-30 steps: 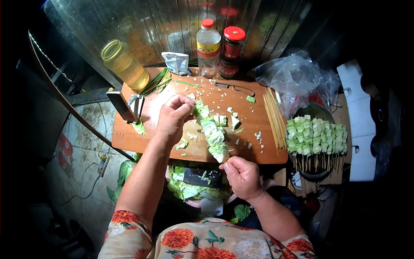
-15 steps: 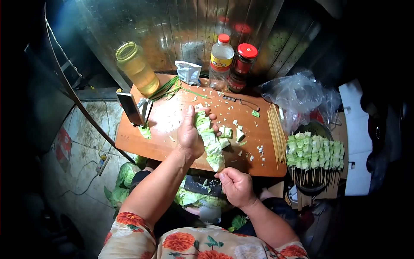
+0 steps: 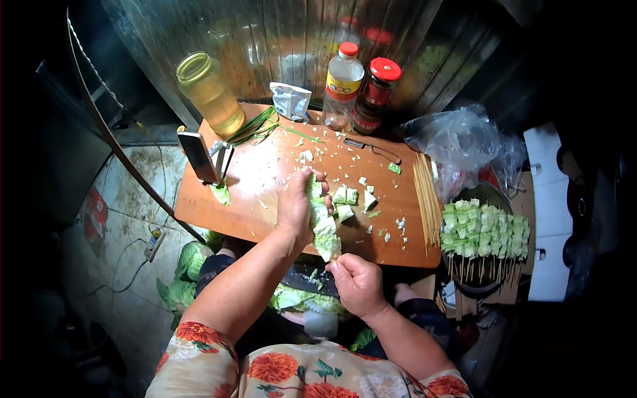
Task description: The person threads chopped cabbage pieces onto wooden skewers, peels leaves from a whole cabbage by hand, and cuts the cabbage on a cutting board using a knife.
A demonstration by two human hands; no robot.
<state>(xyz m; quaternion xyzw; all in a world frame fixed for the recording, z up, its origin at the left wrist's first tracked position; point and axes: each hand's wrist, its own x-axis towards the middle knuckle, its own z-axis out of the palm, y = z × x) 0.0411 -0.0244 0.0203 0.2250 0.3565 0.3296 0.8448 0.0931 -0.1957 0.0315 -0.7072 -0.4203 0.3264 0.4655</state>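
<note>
A skewer of folded cabbage pieces (image 3: 325,233) slants between my hands over the front of the wooden board (image 3: 255,215). My left hand (image 3: 298,202) wraps round its upper part, with fingers curled behind the leaves. Below the lowest leaf, my right hand (image 3: 356,282) pinches the stick end, which is mostly hidden by the fingers. Loose cut cabbage pieces (image 3: 345,196) lie just right of the skewer. At the board's right edge is a row of bare wooden sticks (image 3: 426,205). Finished cabbage skewers (image 3: 484,230) rest side by side over a dark bowl at the right.
Along the back stand a jar of yellow liquid (image 3: 211,96), a packet (image 3: 290,101), a clear bottle (image 3: 343,86) and a red-lidded jar (image 3: 379,93). A phone (image 3: 198,157) stands at the left, a peeler (image 3: 371,150) lies behind, and a plastic bag (image 3: 464,142) is at back right.
My left hand has moved from pinching the skewer's top to wrapping round its upper leaves. The skewer now hangs steeper, and some cabbage pieces beside it are more visible. The view has shifted.
</note>
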